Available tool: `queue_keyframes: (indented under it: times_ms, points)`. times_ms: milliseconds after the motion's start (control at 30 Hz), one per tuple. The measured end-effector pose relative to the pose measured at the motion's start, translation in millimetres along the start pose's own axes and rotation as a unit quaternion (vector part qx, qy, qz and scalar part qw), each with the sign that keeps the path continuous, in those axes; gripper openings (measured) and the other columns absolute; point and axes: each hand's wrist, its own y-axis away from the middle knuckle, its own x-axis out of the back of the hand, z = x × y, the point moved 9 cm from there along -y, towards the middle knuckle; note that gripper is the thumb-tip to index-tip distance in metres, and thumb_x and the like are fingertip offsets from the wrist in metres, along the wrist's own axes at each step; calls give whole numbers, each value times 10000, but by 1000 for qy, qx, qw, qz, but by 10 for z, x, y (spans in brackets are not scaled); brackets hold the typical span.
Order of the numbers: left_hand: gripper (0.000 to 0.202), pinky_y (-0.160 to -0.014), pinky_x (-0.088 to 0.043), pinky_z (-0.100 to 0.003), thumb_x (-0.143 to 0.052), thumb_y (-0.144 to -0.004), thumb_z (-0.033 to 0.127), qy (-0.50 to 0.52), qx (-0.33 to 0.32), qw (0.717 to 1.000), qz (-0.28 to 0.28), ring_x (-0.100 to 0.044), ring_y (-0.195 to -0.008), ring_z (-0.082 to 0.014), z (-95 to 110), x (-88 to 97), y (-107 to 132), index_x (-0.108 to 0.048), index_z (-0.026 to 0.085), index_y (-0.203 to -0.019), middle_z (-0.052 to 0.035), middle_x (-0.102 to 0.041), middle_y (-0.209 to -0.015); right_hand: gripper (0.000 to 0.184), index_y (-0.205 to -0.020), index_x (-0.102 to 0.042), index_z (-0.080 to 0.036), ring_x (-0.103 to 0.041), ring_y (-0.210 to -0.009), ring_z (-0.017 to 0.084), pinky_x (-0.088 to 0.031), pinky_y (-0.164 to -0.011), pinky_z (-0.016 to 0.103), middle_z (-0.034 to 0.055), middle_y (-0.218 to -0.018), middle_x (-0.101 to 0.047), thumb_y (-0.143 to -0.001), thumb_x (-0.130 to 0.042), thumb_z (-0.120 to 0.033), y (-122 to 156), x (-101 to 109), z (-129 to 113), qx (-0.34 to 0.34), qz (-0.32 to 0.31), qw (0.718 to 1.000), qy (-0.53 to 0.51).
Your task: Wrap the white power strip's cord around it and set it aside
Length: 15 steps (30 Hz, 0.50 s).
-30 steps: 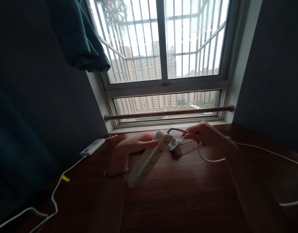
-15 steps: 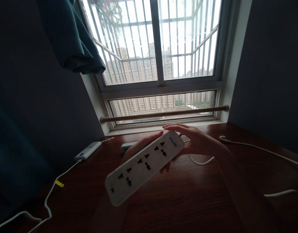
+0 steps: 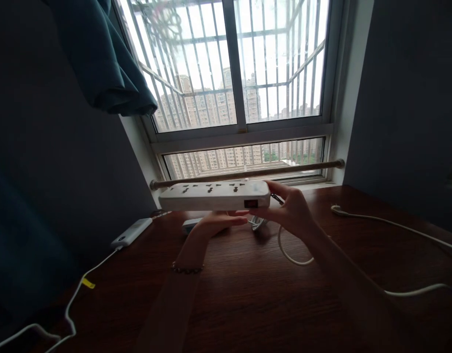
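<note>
A white power strip (image 3: 211,195) with a red switch on its side is held level above the dark wooden table (image 3: 270,304), sockets facing up. My right hand (image 3: 290,211) is closed round its right end, where its white cord (image 3: 288,247) loops down. My left hand (image 3: 214,223) lies under the strip with fingers stretched out flat, close to its underside; whether it touches is unclear. A small coil of white cable (image 3: 256,223) rests on the table behind the hands.
A white power bank (image 3: 132,232) with a white cable (image 3: 73,299) lies at the left. Another small white device (image 3: 191,225) sits behind my left hand. A second white cord (image 3: 395,230) runs along the right. A barred window (image 3: 233,73), a rod (image 3: 248,172) and a dark curtain (image 3: 97,54) stand behind.
The power strip has swung from tilted and facing me to level and raised, its switch side toward me. My right hand moved to grip its end; my left hand dropped below it.
</note>
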Motion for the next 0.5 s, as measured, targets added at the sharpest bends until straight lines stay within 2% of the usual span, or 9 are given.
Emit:
queue_keyframes:
  times_ms: [33,100,200,300,433,500]
  points:
    - [566,-942,-445,-396,-821,-522,313,12,-23,1000,17,-628,-989,-271,52,18,-12,-632,211,-1045,-52,-710,-961,394,-1013,-643,-165,-610,-932,214,-462,-806,289,23,-971,-674,-650,-739,-287,2,-23,50,-23,5,1000,-18]
    - [664,-1047,-352,-427,-805,-547,362,45,-68,996,37,-525,-1166,-281,157,-6,-18,-561,258,-1155,-42,-638,-1159,348,-980,-646,-164,-609,-915,212,-461,-796,291,23,-949,-674,-674,-720,-312,13,-75,123,-54,10,998,-32]
    - [667,-1095,-288,-447,-749,-618,437,99,-112,986,71,-399,-1285,-281,260,-103,6,-506,253,-1211,-64,-532,-1311,329,-920,-640,-150,-621,-807,203,-468,-729,294,38,-863,-672,-692,-701,-379,37,-143,201,-92,3,996,-10]
    - [526,-1096,-298,-444,-715,-682,322,176,-138,965,136,-428,-1266,-279,325,-136,72,-548,168,-1156,-120,-583,-1244,375,-932,-583,-146,-621,-659,176,-470,-610,278,41,-784,-663,-683,-704,-400,58,-212,287,-138,-41,989,-23]
    - [218,-1074,-353,-425,-645,-732,244,207,-169,941,210,-524,-1179,-273,482,-84,193,-645,147,-927,-95,-689,-1056,616,-1147,-424,-157,-616,-584,149,-476,-557,257,24,-717,-666,-651,-745,-333,99,-320,329,-179,-173,959,-137]
    - [137,-1061,-371,-436,-613,-756,251,201,-182,935,230,-541,-1160,-274,587,-37,251,-655,161,-849,-73,-713,-982,510,-1093,-482,-128,-597,-552,127,-461,-529,231,12,-638,-643,-687,-721,-325,142,-327,321,-193,-251,933,-172]
